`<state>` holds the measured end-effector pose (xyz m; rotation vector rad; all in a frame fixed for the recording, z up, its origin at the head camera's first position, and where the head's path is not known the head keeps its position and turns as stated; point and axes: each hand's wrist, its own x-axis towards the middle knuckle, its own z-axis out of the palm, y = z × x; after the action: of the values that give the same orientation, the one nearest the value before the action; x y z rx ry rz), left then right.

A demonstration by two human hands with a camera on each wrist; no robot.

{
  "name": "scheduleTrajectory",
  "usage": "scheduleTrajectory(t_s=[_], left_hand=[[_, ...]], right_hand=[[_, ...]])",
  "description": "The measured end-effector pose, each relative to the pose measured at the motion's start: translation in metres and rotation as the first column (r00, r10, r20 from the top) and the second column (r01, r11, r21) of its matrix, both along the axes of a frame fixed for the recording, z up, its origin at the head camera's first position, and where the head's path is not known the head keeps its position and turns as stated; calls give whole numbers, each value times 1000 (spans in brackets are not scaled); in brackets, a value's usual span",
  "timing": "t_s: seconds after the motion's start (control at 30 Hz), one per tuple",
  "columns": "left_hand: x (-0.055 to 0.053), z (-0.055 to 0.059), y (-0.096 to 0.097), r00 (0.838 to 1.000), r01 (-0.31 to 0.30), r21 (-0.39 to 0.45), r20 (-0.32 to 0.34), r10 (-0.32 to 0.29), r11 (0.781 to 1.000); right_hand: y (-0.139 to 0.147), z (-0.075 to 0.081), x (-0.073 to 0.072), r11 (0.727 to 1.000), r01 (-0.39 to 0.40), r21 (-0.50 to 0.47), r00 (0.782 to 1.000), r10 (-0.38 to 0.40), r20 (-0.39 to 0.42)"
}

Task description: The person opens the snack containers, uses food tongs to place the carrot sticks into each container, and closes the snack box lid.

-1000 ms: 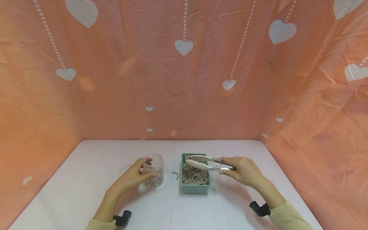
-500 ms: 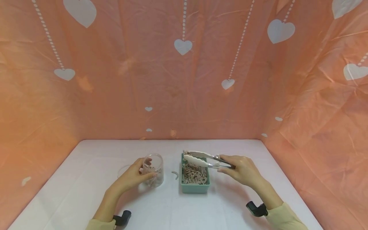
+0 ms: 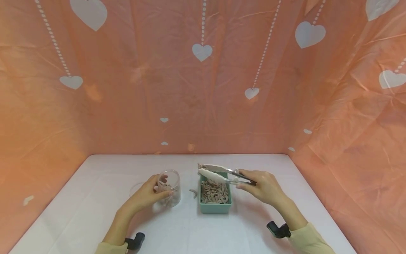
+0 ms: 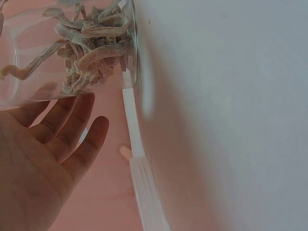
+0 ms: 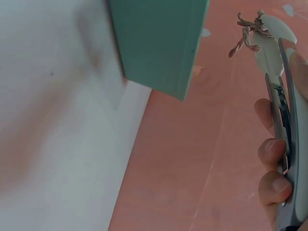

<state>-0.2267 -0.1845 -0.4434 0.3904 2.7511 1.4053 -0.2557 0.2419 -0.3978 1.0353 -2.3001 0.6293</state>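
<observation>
My left hand (image 3: 147, 192) holds a clear plastic jar (image 3: 171, 176) upright on the table, fingers and thumb around its sides. Through its wall in the left wrist view, brownish-grey dried strips (image 4: 96, 43) fill the lower part. My right hand (image 3: 264, 187) grips metal tongs (image 3: 236, 174) with pale scalloped tips. Pinched in those tips is a small clump of curled strips (image 5: 248, 36), above the far left rim of a green rectangular box (image 3: 215, 209). Many more curled strips (image 3: 214, 192) lie in the box.
One loose curled strip (image 3: 193, 193) lies on the white table (image 3: 177, 233) between jar and box. A round clear lid (image 3: 134, 188) rests partly behind my left hand. Orange cloth with white hearts (image 3: 203, 106) surrounds the table.
The tongs have risen out of the box and shifted left toward the jar, carrying a clump of strips. My left hand and the jar have stayed in place.
</observation>
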Motion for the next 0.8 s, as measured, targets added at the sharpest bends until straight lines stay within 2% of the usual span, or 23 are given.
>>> scheduleTrajectory(t_s=[0.53, 0.8], left_hand=[[-1, -1, 2, 1000, -18, 3, 8, 18, 1000], [-4, -5, 1, 1000, -26, -3, 8, 26, 1000]], right_hand=[[-36, 12, -6, 987, -143, -66, 988, 139, -70], [-61, 16, -9, 983, -177, -49, 984, 175, -32]])
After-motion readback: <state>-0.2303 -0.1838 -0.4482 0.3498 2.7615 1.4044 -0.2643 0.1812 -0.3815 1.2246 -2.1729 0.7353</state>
